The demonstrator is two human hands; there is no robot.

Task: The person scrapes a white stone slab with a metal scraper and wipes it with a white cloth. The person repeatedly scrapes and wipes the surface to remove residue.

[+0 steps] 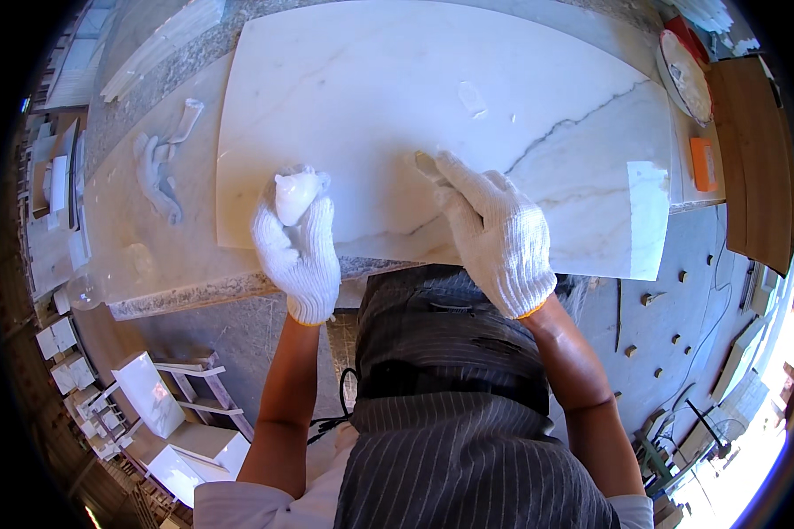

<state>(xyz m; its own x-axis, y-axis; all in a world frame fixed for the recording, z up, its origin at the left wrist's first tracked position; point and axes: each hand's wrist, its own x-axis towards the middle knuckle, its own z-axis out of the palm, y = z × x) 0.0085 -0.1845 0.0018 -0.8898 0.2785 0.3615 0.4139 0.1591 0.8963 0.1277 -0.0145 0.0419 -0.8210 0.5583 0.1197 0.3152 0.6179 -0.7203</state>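
Note:
A white marble slab [370,115] with grey veins lies before me, and both my hands are over its near part. My left hand [300,238], in a white knit glove, is closed round a glossy white lump [295,196]. Its exact kind does not show. My right hand [498,225], gloved likewise, pinches a small thin flat piece [426,165] with a yellowish tint at the slab's surface. Whether it touches the slab I cannot tell. Farther off, a pale translucent smear [472,100] and a small white fleck [513,117] lie on the slab.
Crumpled white pieces [157,176] lie left of the slab on a stone surface. At the far right stand a round basin [685,78] with whitish contents and an orange block [703,164], beside a brown board [750,163]. A wooden frame [198,388] with white slabs stands lower left.

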